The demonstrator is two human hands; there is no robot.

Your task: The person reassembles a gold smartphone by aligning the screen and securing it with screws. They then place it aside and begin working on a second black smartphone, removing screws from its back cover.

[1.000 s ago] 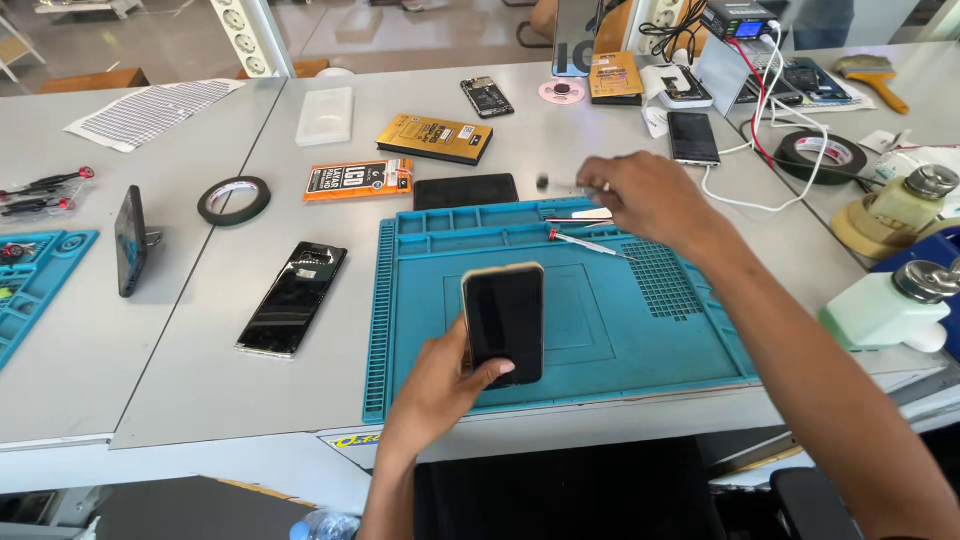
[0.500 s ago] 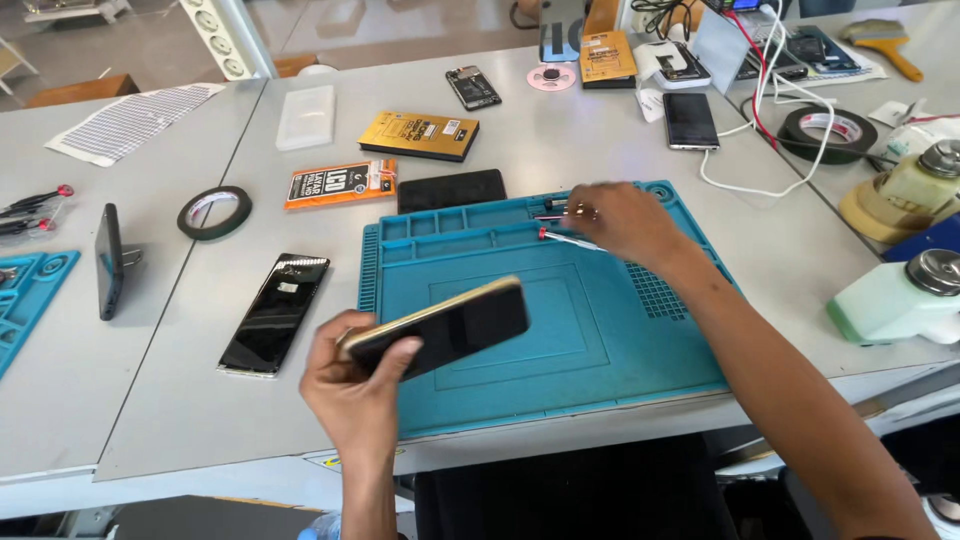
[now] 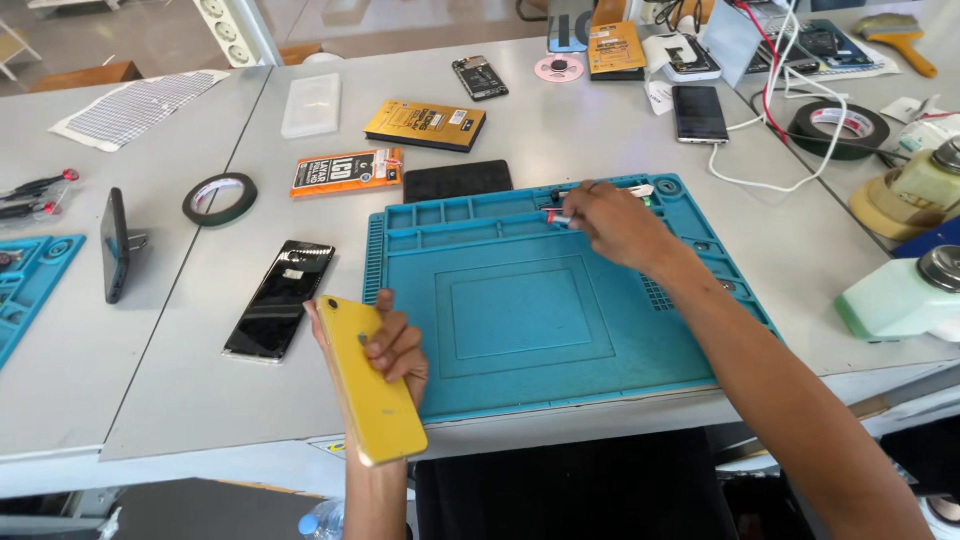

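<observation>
We hold a yellow phone (image 3: 368, 388) in our left hand (image 3: 392, 352), back side up and tilted, out past the near left corner of the blue work mat (image 3: 520, 310) and partly over the table's front edge (image 3: 200, 440); the risk we judge greatest is a drop, because the grip is one-handed, the smooth back faces outward, and much of the body hangs beyond the fingers with nothing under its lower end. A second risk sits at the far rim of the mat, where our right hand (image 3: 615, 222) works among the small tray pockets: a careless pull could flick the small red-tipped tool (image 3: 557, 217) or any tiny parts out of the pockets and onto the grey table, where they would be hard to find; whether parts lie in the pockets we cannot tell. The forearm crossing the mat could also sweep anything loose near it, and the white cable (image 3: 760, 180) lies close beyond the mat's far right corner.

The left fingers (image 3: 385, 345) are curled together and clamped across the phone's back, thumb hidden beneath; the right fingers are bunched close, pinching at or just touching the red-tipped tool, though we cannot tell if it is truly gripped. A black phone (image 3: 280, 298) lies flat just left of the mat, well clear of both hands.
</observation>
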